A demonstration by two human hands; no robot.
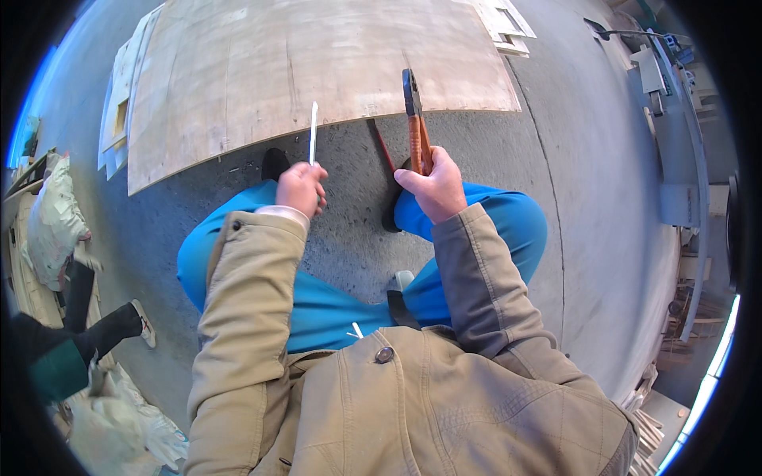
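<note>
My left hand (301,190) is closed around the lower end of a thin, pale flat strip (313,131), which points up with a tapered tip. Whether it is metal or plastic I cannot tell. In my right hand (435,185) is a pair of pliers (414,119) with orange-brown handles and a dark head, held upright and jaws up. Both tools are near the close edge of a large plywood sheet (317,63). Between my hands a thin dark-red bar (382,144) slants from the sheet's edge toward my right foot.
More panels (119,111) stick out from under the sheet at left. A person's leg (115,329) and white sacks (55,222) are at the left. Timber and equipment (679,202) line the right side. My blue-trousered knees (516,226) are spread over the concrete floor (349,258).
</note>
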